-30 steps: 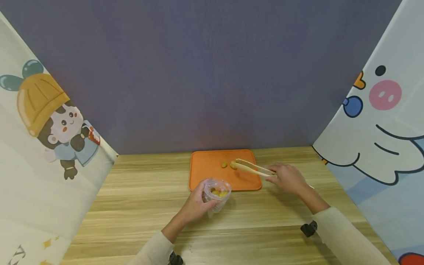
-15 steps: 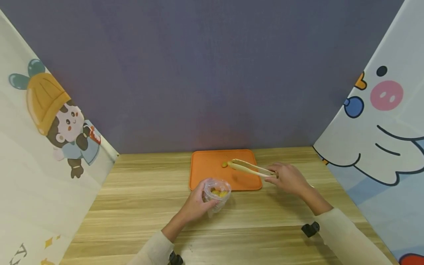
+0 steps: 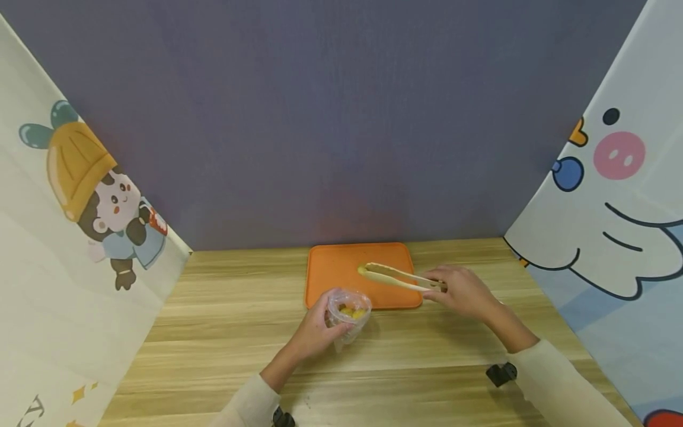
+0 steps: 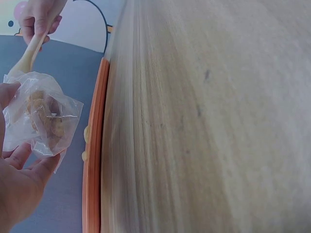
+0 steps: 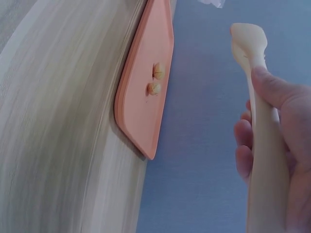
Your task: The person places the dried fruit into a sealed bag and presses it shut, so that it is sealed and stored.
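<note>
My left hand [image 3: 316,329] holds a clear plastic bag [image 3: 349,298], its mouth upward, with several small yellow-brown food pieces [image 3: 352,312] inside. In the left wrist view the bag [image 4: 51,116] hangs between thumb and fingers. My right hand [image 3: 463,290] grips pale tongs [image 3: 397,279], their tips over the orange tray [image 3: 331,279]. A yellowish piece shows at the tips in the head view; whether it is pinched I cannot tell. The right wrist view has two round pieces [image 5: 158,71] on the tray, and the tongs [image 5: 262,121] above and apart from them.
The tray lies on a wood-grain table [image 3: 229,332], near the dark back wall [image 3: 341,148]. Side panels printed with cartoon figures [image 3: 80,178] stand left and right. A small black device [image 3: 501,374] sits at the right sleeve.
The right hand's tongs have moved left over the tray, their tips leaving the spot where the right-hand piece appeared. The left hand and bag stay almost still.
</note>
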`<state>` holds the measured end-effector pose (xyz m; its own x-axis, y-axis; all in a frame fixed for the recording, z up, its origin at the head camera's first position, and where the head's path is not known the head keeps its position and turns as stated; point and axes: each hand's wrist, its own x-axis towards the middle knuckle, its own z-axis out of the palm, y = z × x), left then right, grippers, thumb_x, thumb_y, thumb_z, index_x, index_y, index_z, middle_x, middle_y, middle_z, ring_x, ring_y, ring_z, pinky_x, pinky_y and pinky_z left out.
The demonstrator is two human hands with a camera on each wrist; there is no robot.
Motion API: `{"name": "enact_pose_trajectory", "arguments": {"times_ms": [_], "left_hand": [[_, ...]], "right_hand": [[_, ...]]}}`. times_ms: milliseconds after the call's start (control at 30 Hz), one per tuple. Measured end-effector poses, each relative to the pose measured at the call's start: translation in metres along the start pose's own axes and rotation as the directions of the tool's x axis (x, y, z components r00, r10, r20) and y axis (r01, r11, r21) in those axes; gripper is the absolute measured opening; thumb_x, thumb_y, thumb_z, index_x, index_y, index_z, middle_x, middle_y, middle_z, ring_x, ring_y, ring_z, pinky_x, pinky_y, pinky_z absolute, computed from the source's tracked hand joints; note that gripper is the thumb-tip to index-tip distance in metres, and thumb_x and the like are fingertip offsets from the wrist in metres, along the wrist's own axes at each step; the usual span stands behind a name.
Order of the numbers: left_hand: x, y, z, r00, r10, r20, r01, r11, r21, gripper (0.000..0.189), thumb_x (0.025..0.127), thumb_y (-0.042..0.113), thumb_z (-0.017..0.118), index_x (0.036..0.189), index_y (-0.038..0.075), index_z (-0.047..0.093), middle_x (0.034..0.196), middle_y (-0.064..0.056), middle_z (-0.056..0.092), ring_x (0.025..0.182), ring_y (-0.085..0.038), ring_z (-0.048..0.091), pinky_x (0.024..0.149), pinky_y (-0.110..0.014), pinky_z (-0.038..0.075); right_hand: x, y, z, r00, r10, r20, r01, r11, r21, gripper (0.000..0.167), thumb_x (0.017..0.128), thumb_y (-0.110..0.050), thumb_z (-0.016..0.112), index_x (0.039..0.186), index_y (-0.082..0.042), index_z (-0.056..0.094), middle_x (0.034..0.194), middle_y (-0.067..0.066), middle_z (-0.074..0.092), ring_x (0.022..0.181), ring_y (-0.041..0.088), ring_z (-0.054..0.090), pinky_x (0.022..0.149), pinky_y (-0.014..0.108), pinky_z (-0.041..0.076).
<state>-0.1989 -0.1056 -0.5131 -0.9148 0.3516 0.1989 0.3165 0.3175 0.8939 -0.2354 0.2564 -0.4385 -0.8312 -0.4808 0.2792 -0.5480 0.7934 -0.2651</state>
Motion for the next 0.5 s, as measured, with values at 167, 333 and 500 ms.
{"name": "enact_pose_trajectory", "arguments": {"times_ms": [167,333,500], "left_hand": [[0.0004,-0.0009,0.0002,1.000,-0.006,-0.002,0.006,1.000,-0.008,0.081,0.088,0.027,0.080,0.154,0.008,0.036,0.142,-0.010,0.057,0.132,-0.031,0.055,0.110,-0.051,0.047],[0.0008,-0.0019,0.0007,1.000,-0.006,-0.001,0.006,1.000,-0.005,0.081,0.089,0.028,0.080,0.154,0.009,0.036,0.143,-0.010,0.056,0.132,-0.031,0.055,0.110,-0.052,0.047],[0.0022,-0.0041,0.0013,1.000,-0.003,-0.005,0.003,1.000,0.003,0.081,0.088,0.027,0.080,0.154,0.009,0.036,0.143,-0.009,0.056,0.132,-0.029,0.056,0.109,-0.051,0.047]], "right_hand": [[-0.0007,-0.0041,-0.0019,0.999,-0.032,0.005,0.032,0.999,0.002,0.045,0.087,-0.037,0.079,0.122,-0.009,0.074,0.114,0.009,0.075,0.074,0.006,0.064,0.070,0.034,0.057],[-0.0029,-0.0073,-0.0025,0.995,-0.102,-0.008,0.102,0.995,0.014,0.042,0.085,-0.032,0.081,0.118,-0.008,0.075,0.099,0.001,0.072,0.067,-0.003,0.051,0.059,0.021,0.046],[-0.0035,-0.0109,-0.0021,0.989,-0.149,-0.014,0.149,0.988,0.036,0.039,0.084,-0.030,0.082,0.116,-0.008,0.075,0.095,-0.001,0.071,0.064,-0.008,0.044,0.057,0.019,0.043]]}}
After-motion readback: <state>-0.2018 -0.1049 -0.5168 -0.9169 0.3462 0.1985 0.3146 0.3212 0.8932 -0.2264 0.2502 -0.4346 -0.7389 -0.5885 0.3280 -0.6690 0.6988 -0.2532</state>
